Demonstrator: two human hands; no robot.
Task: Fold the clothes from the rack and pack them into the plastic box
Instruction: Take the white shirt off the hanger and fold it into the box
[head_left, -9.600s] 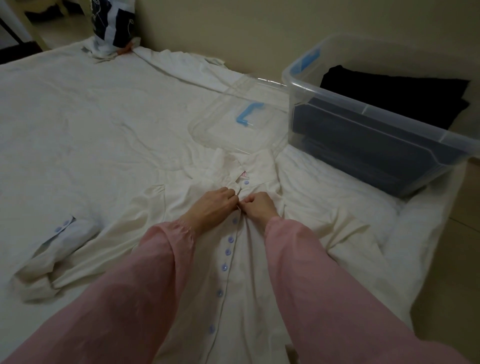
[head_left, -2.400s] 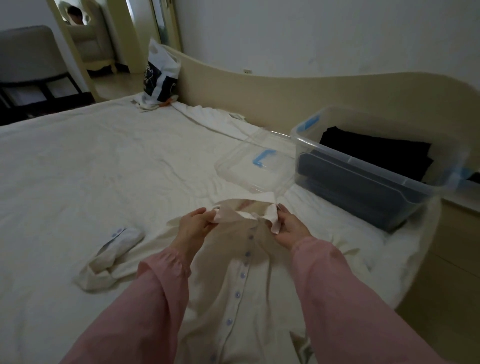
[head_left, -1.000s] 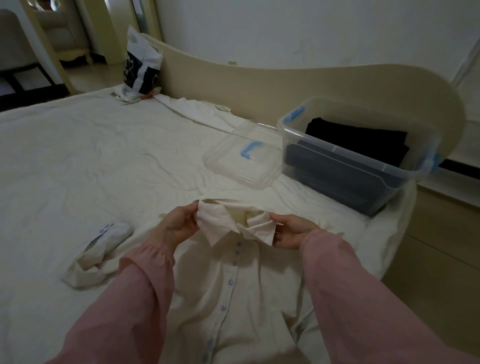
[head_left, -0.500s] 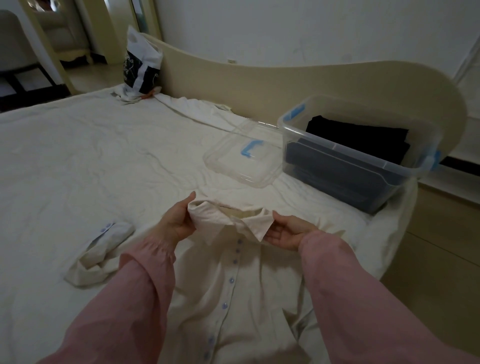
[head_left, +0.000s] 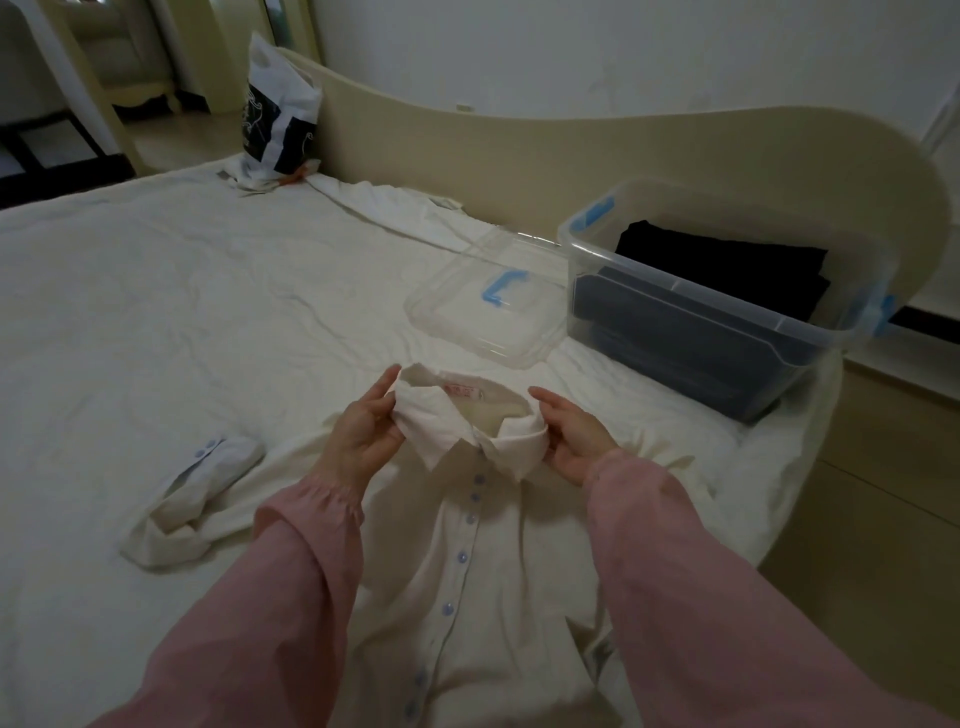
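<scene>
Far left on the bed, 1 sleeve of the white shirt lies bunched up, its cuff showing 2 pale blue buttons. Behind that, a black-and-white bag leans on the footboard. The shirt lies front up in the middle, buttoned – left hand has its fingers curled round the left side of the collar, lifting it a bit off the bed. Right hand grips the collar's right side the same way, palm turned inward. Past the hands the clear lid with a blue clip lies flat on the bed, and just to its right is the plastic box – open, with dark folded clothes inside
</scene>
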